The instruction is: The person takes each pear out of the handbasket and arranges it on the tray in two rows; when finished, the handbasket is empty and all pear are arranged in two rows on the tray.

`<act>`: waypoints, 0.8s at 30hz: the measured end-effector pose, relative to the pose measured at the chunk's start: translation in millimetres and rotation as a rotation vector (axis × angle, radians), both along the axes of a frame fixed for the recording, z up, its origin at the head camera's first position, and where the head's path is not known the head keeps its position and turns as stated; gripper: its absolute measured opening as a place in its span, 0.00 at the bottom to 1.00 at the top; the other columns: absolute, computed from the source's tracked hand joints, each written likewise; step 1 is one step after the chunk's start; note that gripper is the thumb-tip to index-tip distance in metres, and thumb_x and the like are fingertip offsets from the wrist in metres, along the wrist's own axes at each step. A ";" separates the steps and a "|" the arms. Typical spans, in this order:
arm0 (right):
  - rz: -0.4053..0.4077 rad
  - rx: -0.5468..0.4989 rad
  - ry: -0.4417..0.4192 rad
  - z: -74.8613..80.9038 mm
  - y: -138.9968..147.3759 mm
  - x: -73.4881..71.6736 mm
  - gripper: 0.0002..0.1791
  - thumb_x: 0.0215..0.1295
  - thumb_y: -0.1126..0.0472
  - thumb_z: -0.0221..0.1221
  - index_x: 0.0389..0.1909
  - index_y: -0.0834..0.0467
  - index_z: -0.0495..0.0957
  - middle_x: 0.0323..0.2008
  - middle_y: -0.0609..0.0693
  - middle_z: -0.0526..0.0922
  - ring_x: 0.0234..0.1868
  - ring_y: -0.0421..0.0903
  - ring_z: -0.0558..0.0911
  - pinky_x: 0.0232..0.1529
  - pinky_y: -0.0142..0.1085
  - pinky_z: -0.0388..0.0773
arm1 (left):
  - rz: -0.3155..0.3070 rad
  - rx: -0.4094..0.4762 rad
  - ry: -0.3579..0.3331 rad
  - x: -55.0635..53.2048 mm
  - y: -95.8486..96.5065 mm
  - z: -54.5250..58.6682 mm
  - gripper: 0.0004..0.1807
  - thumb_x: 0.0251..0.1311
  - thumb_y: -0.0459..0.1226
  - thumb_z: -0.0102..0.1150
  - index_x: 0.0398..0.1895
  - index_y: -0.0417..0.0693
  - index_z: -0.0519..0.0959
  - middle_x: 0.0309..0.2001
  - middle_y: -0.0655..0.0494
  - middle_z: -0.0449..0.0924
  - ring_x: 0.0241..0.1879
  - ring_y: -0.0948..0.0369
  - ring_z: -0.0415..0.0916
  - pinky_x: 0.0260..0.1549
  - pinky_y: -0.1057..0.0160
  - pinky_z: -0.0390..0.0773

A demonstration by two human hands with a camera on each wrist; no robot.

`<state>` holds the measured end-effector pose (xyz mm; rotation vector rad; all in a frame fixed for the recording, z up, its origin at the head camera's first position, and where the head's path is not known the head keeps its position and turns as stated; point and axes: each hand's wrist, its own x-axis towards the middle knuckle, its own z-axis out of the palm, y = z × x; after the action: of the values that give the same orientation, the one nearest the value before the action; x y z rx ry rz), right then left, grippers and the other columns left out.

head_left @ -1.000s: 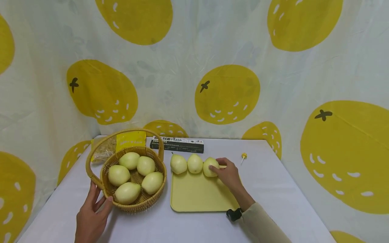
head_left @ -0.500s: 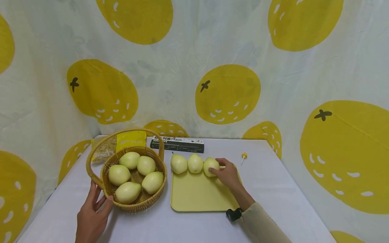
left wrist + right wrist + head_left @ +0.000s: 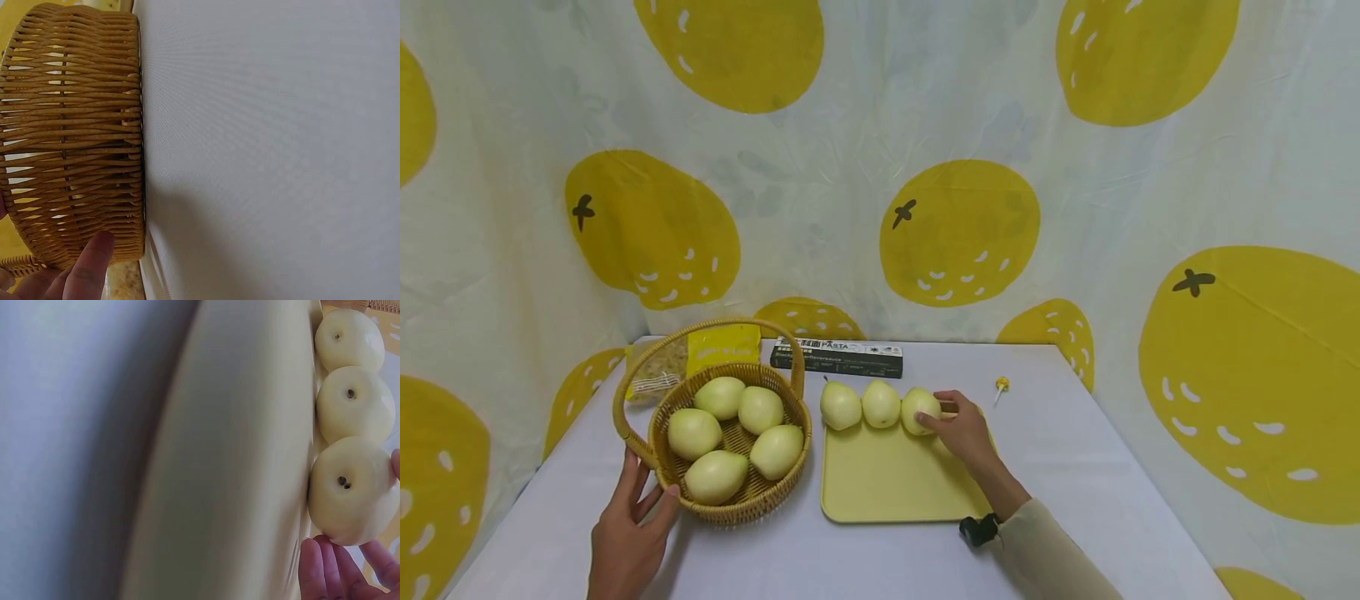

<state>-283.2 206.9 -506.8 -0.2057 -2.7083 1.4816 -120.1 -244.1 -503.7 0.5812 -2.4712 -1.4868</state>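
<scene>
In the head view my left hand holds the near left side of a wicker basket, thumb at the rim and fingers against the outer wall. One fingertip presses the basket's weave in the left wrist view. Several pale green pears lie inside. My right hand grips the rightmost pear of three lined up along the far edge of a yellow tray. Beside it are the middle pear and the left pear. The gripped pear touches its neighbour in the right wrist view.
Behind the basket lie a clear bag of pasta and a yellow packet. A black pasta box is at the table's back. A yellow lollipop lies at right. Fruit-patterned cloth hangs around the table.
</scene>
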 end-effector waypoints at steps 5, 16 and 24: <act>0.001 -0.002 -0.005 -1.1 -0.2 1.2 0.34 0.62 0.48 0.76 0.66 0.54 0.78 0.62 0.62 0.85 0.55 0.56 0.87 0.48 0.42 0.86 | 0.001 -0.002 0.009 0.2 0.6 -0.1 0.49 0.77 0.48 0.59 0.84 0.77 0.33 0.86 0.57 0.44 0.73 0.40 0.71 0.41 0.82 0.86; -0.002 -0.011 0.005 -1.9 3.5 5.4 0.36 0.61 0.45 0.77 0.67 0.53 0.78 0.62 0.60 0.84 0.52 0.54 0.87 0.44 0.37 0.85 | -0.002 -0.020 0.031 0.0 1.5 -0.9 0.49 0.77 0.45 0.59 0.84 0.77 0.34 0.86 0.59 0.43 0.73 0.41 0.71 0.40 0.89 0.80; -0.034 0.042 0.088 1.7 5.0 10.2 0.36 0.61 0.46 0.77 0.67 0.53 0.78 0.64 0.58 0.83 0.61 0.58 0.82 0.61 0.51 0.83 | -0.002 -0.026 0.036 0.1 2.4 -0.4 0.49 0.77 0.45 0.59 0.84 0.77 0.34 0.86 0.59 0.44 0.73 0.40 0.71 0.40 0.90 0.78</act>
<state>-273.0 211.9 -505.1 -0.1801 -2.6508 1.3891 -119.9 -241.7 -504.1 0.5429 -2.4602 -1.4505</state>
